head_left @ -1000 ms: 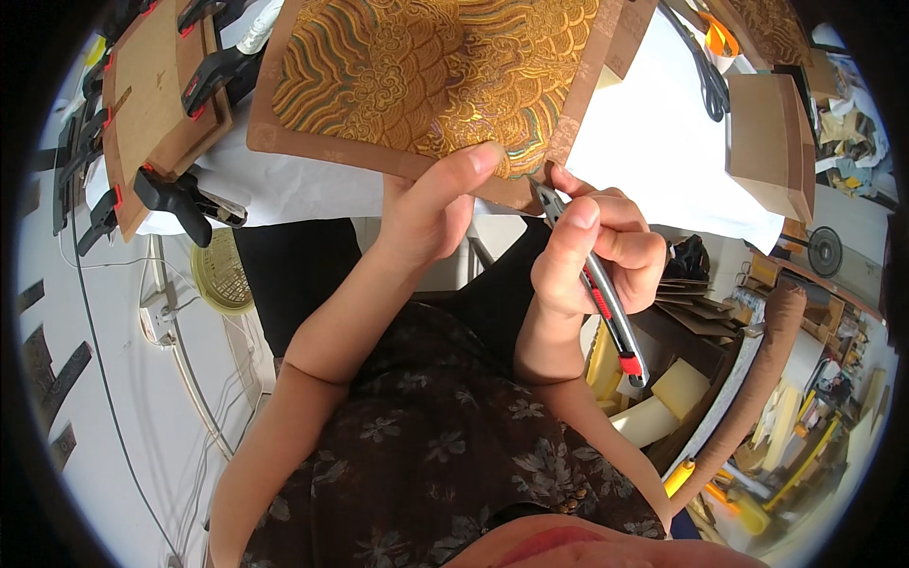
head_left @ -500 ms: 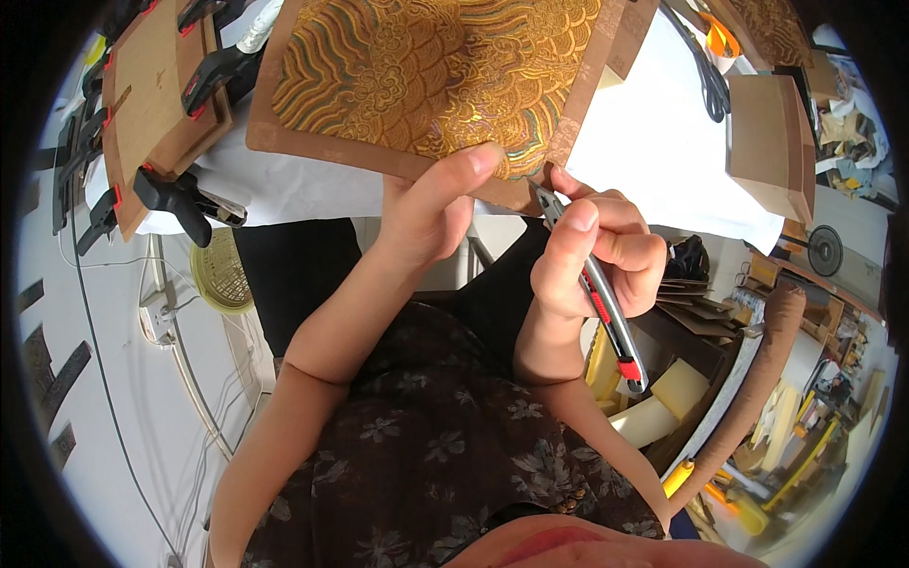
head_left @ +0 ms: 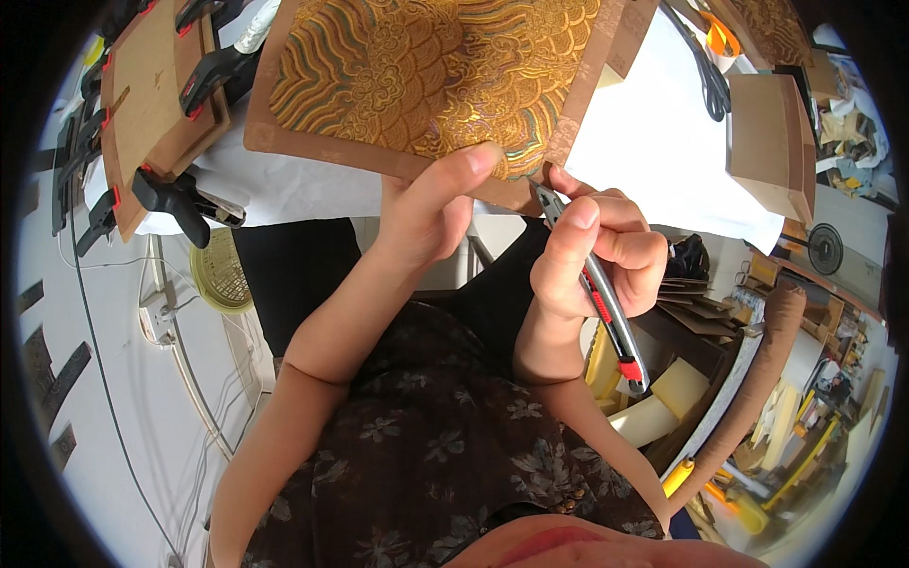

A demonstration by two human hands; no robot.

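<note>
A flat panel of gold brocade (head_left: 417,76) with a wave and scale pattern has a brown fabric border (head_left: 312,142). My left hand (head_left: 431,204) grips its near edge, thumb on top and fingers underneath. In my right hand (head_left: 606,251) is a utility knife (head_left: 611,317), silver and black with a red slider and a red end. Its tip touches or nearly touches the border near the panel's near right corner, where my right fingertips also rest against the edge. How far the blade is out is too small to tell.
Brown boards (head_left: 151,104) held by black spring clamps (head_left: 170,204) stand at the left of the white-covered table (head_left: 644,151). A brown box (head_left: 772,142) sits at the right, with a black cable (head_left: 710,85) behind. A green basket (head_left: 220,270) is below the table.
The panel has shifted very slightly to the left. Both hands and the knife are nearly still.
</note>
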